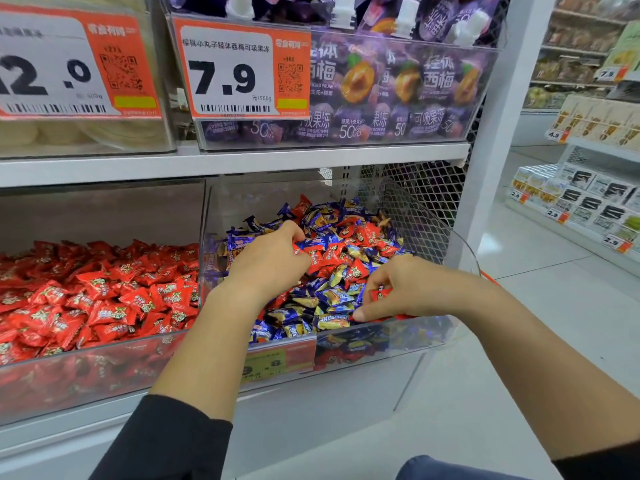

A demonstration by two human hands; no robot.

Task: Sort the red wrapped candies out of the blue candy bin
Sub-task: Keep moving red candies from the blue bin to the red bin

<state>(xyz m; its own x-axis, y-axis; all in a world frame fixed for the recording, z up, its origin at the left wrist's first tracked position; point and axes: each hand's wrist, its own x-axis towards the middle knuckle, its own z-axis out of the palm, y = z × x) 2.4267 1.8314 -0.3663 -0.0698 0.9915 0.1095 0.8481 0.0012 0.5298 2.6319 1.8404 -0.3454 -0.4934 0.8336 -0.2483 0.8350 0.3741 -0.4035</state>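
The left hand, at the centre of the frame, lies knuckles-up on the candy heap with its fingers curled down into a cluster of small red crinkle-wrapped candies; it seems to be gathering several, though how many it actually holds is hidden under the palm. The right hand, lower right of centre, pinches one red wrapped candy between thumb and curled fingers, close to the front wall of the clear plastic bin of blue-and-gold wrapped candies.

Most remaining red pieces sit in a band across the middle and upper part of that bin, with a few showing through the front wall at the bottom. The neighbouring clear plastic bin of red candies, at the left of the frame, looks like where they belong.

To do this step well, I would lift only red wrappers, shaking loose any blue ones caught in the handful, then carry them over the clear divider wall before letting go. Raking the surface aside should expose buried red pieces.
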